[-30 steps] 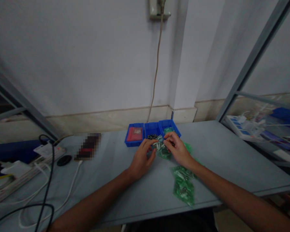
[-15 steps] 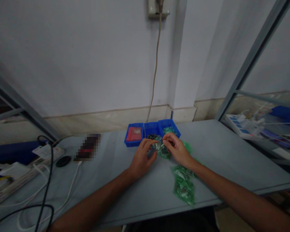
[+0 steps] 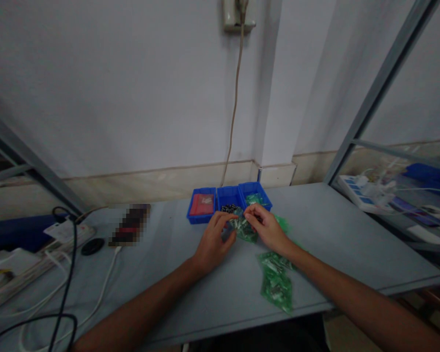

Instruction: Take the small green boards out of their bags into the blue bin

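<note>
**Barely any change at the green bag [image 3: 246, 231]**

Left hand [image 3: 213, 240] stayed by the bag's left edge, thumb and index apart, no clear grip. Right hand [image 3: 264, 227] kept its fingertips drawn together at the right side; hold unclear. Bag lay just before the middle blue bin [image 3: 228, 194]; handling apparently continued.

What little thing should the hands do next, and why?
Maybe the left hand should steady the green bag between the hands: small shiny pieces show through it, and the right hand has its fingertips bunched near its far end.
</note>
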{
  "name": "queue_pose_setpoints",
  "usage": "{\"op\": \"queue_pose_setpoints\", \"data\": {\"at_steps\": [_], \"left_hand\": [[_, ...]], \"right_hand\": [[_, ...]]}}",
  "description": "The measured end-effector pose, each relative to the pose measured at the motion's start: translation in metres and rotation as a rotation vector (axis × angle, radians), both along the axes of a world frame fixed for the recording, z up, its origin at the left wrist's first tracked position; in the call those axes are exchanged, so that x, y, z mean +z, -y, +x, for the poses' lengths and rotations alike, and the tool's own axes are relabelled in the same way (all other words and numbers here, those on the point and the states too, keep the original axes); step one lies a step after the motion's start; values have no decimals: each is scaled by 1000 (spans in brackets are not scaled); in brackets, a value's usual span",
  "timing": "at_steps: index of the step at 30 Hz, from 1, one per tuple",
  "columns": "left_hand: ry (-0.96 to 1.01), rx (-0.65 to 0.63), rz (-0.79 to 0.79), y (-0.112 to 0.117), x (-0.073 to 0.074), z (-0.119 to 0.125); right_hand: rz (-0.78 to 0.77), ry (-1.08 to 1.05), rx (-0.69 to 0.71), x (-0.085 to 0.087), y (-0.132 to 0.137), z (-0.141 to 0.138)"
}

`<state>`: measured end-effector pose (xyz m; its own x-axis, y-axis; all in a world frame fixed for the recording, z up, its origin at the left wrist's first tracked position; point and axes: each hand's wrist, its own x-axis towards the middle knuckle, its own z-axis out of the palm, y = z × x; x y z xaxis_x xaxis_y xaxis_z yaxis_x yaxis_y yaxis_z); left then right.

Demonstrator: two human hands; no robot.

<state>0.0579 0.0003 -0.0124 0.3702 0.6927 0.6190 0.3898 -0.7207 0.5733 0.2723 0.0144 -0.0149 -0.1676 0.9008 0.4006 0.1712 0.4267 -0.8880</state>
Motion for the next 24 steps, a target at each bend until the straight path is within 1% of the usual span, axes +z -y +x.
{"op": "queue_pose_setpoints", "data": {"at_steps": [4, 9, 15, 18, 21, 24], "left_hand": [[-8, -1, -9, -1, 0, 0], [-12, 30, -17, -1, 0, -1], [-26, 72, -20, -1, 2, -1], [-29, 96, -51, -1, 3, -1], [-35, 103, -122, 0, 2, -1], [-39, 104, -162, 0, 0, -1]], "right_hand": [[-20, 13, -11, -3, -1, 0], [-27, 27, 0, -4, 0, -1], [-86, -5, 22, -1, 2, -2], [-105, 1, 57, 2, 5, -3], [-74, 10, 80, 4, 7, -4], [-1, 37, 46, 2, 7, -3]]}}
